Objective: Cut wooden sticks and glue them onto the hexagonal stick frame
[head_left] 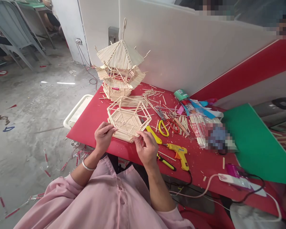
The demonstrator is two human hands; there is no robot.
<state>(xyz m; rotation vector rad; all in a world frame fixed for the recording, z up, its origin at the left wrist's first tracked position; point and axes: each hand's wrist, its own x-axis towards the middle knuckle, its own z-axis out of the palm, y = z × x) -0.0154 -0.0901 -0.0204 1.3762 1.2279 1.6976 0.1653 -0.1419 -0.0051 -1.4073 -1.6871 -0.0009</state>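
Note:
On the red tabletop (85, 136) in front of me lies a hexagonal base of pale wooden sticks (127, 124), with low open stick railings standing around its rim. My left hand (103, 137) is closed, thumb and finger pinched at the base's near left corner. At the near right corner my right hand (147, 149) pinches in the same way. Whether a separate thin stick lies between the fingertips is too small to tell. Behind the base stands a tiered stick pagoda (120, 60) with a sloped roof and a tall spire.
Right of the base lie a yellow glue gun (180, 154), a yellow-and-black cutter (166, 163), yellow-handled scissors (163, 128) and scattered sticks (154, 93). Packaged sticks (197, 128) and a green board (257, 143) are farther right. Cables (205, 190) hang along the front edge.

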